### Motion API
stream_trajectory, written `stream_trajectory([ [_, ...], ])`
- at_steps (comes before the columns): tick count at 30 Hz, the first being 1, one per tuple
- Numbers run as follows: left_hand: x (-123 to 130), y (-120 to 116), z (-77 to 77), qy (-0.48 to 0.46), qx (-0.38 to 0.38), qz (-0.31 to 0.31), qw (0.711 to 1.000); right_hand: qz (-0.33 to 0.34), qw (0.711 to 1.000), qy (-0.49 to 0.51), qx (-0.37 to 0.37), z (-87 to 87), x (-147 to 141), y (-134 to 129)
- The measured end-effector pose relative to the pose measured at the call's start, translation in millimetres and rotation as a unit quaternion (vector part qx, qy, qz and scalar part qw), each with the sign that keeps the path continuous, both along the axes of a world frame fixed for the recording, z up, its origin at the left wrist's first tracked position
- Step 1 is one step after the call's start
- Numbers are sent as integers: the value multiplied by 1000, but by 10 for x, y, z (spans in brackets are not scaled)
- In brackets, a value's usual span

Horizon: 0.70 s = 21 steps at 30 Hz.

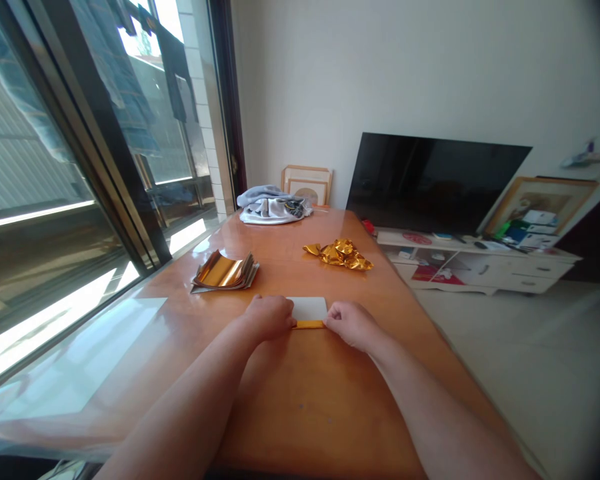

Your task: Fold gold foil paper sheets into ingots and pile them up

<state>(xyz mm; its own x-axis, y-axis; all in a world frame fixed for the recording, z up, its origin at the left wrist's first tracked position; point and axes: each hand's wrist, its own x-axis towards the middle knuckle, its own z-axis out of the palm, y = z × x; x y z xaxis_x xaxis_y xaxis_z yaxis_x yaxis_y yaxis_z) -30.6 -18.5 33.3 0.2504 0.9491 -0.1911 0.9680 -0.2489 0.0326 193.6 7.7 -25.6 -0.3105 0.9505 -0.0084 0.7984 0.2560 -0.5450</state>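
A sheet of gold foil paper [310, 309] lies pale side up on the wooden table, its near edge folded over into a narrow gold strip. My left hand [273, 316] is closed on the left end of that fold. At the right end, the fingers of my right hand [349, 323] pinch the same fold. To the left sits a stack of gold foil sheets [224, 270], curling at its edges. Farther off on the right rests a small heap of folded gold foil pieces [341, 255].
Bundled grey cloth [273, 205] lies at the far end of the brown table [300, 407]. Sliding glass doors [80, 153] run along the left. Beyond the table's right edge stand a white cabinet [480, 267] and a large black television [437, 183].
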Motion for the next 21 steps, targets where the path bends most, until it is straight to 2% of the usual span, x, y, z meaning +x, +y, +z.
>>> stream_trajectory([
  [9, 61, -18, -25, 24, 63, -19, 998, -7, 1000, -13, -10, 26, -11, 1],
  [13, 184, -72, -70, 22, 105, -77, 991, -2, 1000, -9, -7, 33, -10, 6],
  [16, 268, -136, -152, 12, 126, -158, 979, 1, 1000, -3, -1, 29, -4, 9],
  [21, 273, -238, -237, 10, 126, -170, 977, 2, 1000, 14, 1, 2, 6, 16],
])
